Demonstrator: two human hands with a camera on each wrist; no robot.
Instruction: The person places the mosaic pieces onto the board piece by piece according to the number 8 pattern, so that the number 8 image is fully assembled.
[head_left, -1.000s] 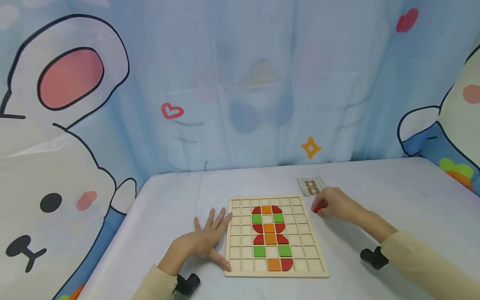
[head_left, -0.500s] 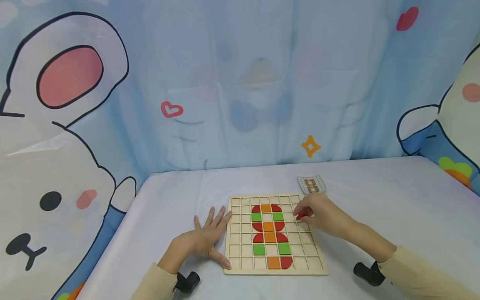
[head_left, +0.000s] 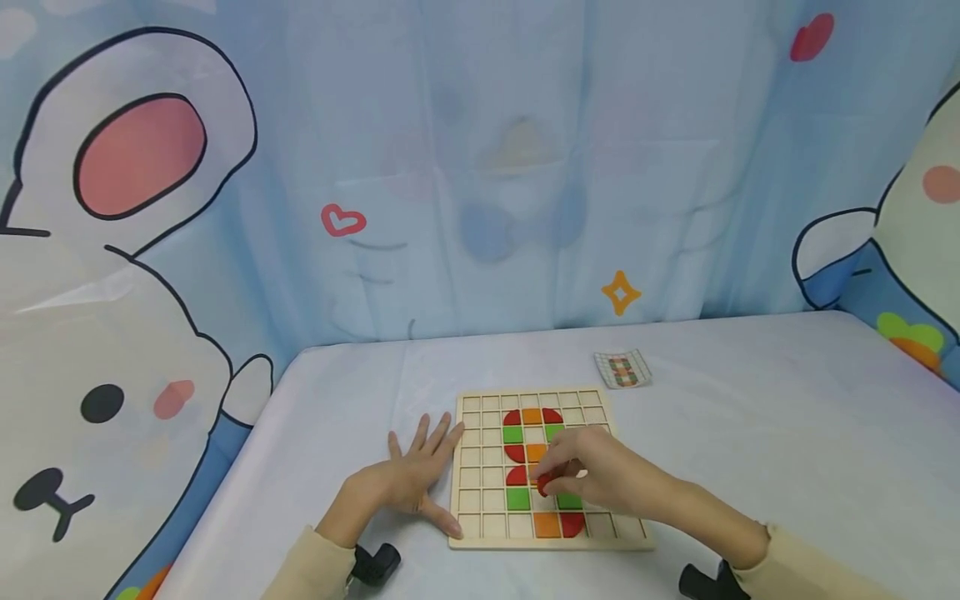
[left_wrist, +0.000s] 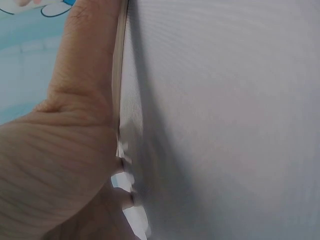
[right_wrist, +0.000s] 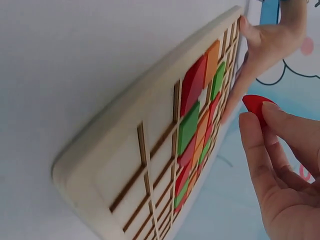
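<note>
A wooden grid board [head_left: 471, 502] lies on the white table, with red rounded pieces, green squares and orange squares set in its middle columns. My left hand [head_left: 408, 483] is spread at the board's left side, thumb and a fingertip against the edge. In the left wrist view the thumb [left_wrist: 85, 55] lies along that edge. Over the middle of the board, my right hand [head_left: 603, 471] pinches a red rounded piece [right_wrist: 256, 106] between thumb and fingers. That hand hides some pieces on the board's right half in the head view. The lower orange square [head_left: 547, 525] has a red piece on its right.
Beyond the board's top right corner lies a small pattern card [head_left: 623, 369] with a coloured grid. White cloth covers the table [head_left: 750, 400]. A blue cartoon curtain [head_left: 465, 275] hangs behind it.
My right hand has carried the red piece leftward and nearer, from beside the card to over the board's middle. The left hand has stayed in place.
</note>
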